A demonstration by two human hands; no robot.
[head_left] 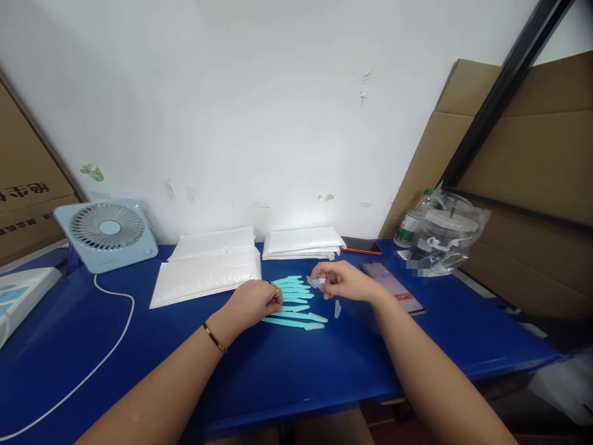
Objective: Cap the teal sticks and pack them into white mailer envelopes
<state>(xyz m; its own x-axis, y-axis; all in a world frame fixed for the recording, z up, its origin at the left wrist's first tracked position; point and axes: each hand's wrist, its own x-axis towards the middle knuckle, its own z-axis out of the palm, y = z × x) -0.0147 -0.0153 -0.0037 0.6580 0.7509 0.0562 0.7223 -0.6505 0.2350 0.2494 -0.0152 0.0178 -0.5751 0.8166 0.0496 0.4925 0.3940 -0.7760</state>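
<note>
Several turquoise eyebrow razors (296, 316) lie side by side on the blue table, blades toward the right. My left hand (252, 303) is closed at the handle ends, with its fingertips pinched on one razor in the middle of the row. The fingers partly hide that handle. To the right of the blades, my right hand (345, 281) pinches small clear plastic blade caps (315, 282); their exact number cannot be made out. One loose clear cap (338, 308) lies on the table just below my right hand.
White bubble mailers (208, 269) and a second stack (301, 241) lie against the wall. A phone (393, 287) is beside my right forearm, another phone (361, 245) behind. A blue fan (109, 232) with a cable stands left; a bottle (410, 222) and bagged cup (447, 232) stand right.
</note>
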